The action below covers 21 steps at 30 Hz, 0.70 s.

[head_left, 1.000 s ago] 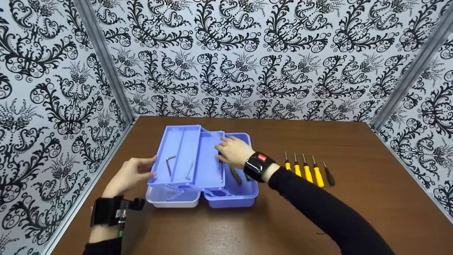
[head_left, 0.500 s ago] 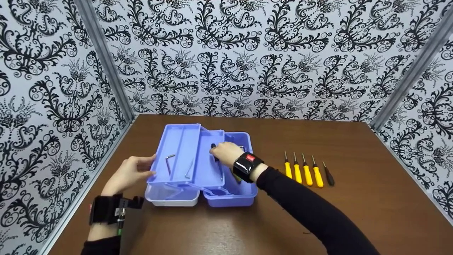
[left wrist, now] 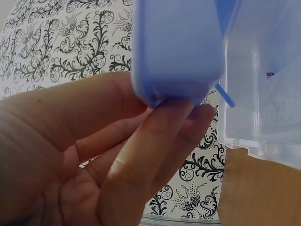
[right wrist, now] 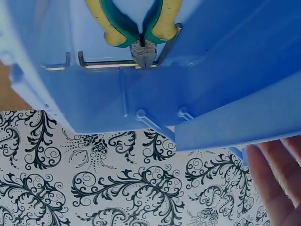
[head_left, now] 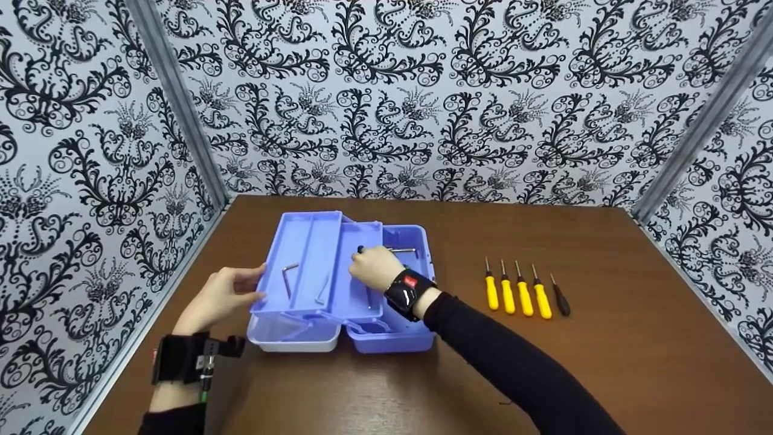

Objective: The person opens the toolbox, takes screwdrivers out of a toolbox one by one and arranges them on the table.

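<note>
A blue toolbox [head_left: 392,344] stands on the table with its two trays swung out to the left. My left hand [head_left: 220,302] grips the outer edge of the upper tray [head_left: 302,238], fingers and thumb at its corner in the left wrist view. My right hand [head_left: 377,267] is over the lower tray [head_left: 359,235], fingers curled round a black-handled screwdriver [head_left: 361,249]; most of it is hidden by the hand. Two hex keys, one bronze [head_left: 286,279] and one silver [head_left: 323,290], lie in the upper tray. Yellow-green pliers [right wrist: 143,44] lie in the box bottom.
Right of the box, several yellow-handled screwdrivers [head_left: 523,296] lie in a row with one dark-handled screwdriver [head_left: 561,299]. Larger hex keys [right wrist: 108,63] lie by the pliers. The whitish lid [head_left: 296,346] lies under the trays. Patterned walls [head_left: 423,121] enclose the table.
My right hand has moved left and slightly down over the lower tray, and its fingers have curled round the black-handled screwdriver. The left hand stays on the upper tray's edge.
</note>
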Available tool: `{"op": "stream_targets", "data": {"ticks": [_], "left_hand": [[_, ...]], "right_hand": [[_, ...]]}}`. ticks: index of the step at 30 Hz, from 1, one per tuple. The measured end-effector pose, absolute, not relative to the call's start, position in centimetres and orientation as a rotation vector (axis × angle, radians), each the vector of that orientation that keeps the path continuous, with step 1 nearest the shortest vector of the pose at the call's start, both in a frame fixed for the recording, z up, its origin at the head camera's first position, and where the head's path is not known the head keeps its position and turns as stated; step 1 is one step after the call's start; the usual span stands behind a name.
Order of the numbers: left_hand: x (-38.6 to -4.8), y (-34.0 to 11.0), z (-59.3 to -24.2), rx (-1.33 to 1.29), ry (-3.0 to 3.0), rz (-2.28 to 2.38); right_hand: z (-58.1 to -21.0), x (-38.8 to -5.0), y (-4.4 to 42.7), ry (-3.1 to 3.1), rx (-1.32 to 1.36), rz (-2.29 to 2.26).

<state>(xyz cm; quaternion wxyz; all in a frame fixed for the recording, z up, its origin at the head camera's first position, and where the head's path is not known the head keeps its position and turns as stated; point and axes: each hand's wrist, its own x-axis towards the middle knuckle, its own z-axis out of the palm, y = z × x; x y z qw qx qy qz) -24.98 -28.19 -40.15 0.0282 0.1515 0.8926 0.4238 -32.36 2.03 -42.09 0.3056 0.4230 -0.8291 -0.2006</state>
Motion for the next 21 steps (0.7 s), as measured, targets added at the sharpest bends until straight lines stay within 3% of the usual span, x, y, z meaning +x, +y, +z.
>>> {"op": "stream_targets", "data": {"ticks": [11, 21], "left_hand": [[-24.9, -28.1, -40.2, 0.469, 2.745, 1.305], [-25.0, -28.1, -40.2, 0.457, 2.748, 1.321]], "right_hand": [[-40.6, -32.1, 3.5, -2.185, 1.114, -0.531], [-38.9, -31.1, 7.7, -2.231, 1.067, -0.305]]}}
